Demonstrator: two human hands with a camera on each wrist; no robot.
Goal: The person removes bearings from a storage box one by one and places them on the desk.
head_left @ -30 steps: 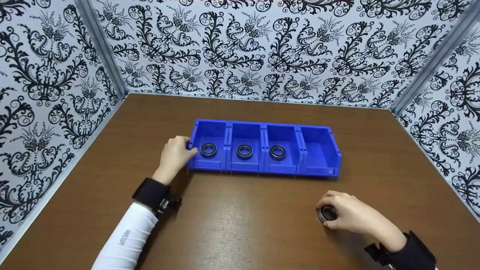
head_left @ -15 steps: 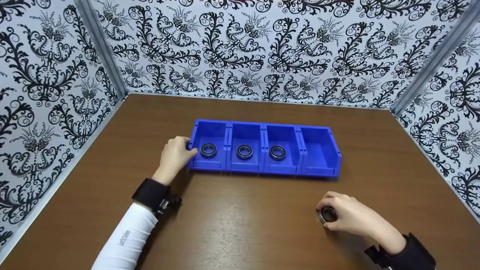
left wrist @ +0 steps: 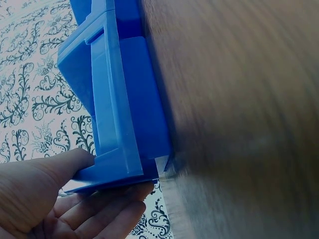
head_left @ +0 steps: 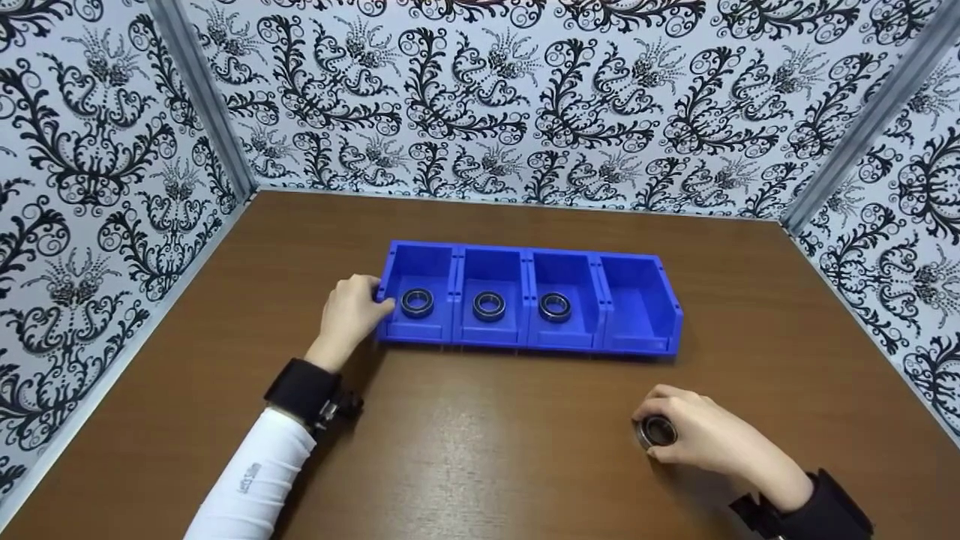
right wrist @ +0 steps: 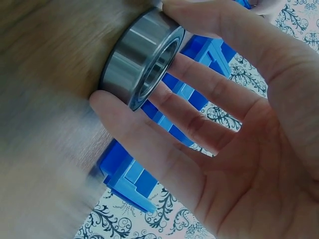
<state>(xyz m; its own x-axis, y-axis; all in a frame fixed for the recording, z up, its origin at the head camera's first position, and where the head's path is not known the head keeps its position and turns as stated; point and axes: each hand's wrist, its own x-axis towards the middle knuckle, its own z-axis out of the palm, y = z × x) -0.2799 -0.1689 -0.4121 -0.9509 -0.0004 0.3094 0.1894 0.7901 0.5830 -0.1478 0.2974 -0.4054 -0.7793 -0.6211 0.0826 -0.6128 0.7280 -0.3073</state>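
A blue bin row [head_left: 525,346] with four side-by-side compartments stands mid-table. My left hand [head_left: 347,313] grips its left side wall; in the left wrist view the thumb lies inside the wall [left wrist: 107,172] and the fingers outside. Ball bearings lie in the left compartment [head_left: 406,309], the second [head_left: 478,312] and the third [head_left: 544,313], one in each. The right compartment holds nothing. Front right of the bins, my right hand [head_left: 697,431] pinches a ball bearing [right wrist: 129,62] by its outer rim between thumb and fingers, right at the tabletop.
The brown wooden table [head_left: 465,435] is bounded by patterned black-and-white walls [head_left: 480,105] at the back and both sides. Grey metal posts [head_left: 202,97] stand at the back corners. Dark straps [head_left: 304,390] with cameras sit on both wrists.
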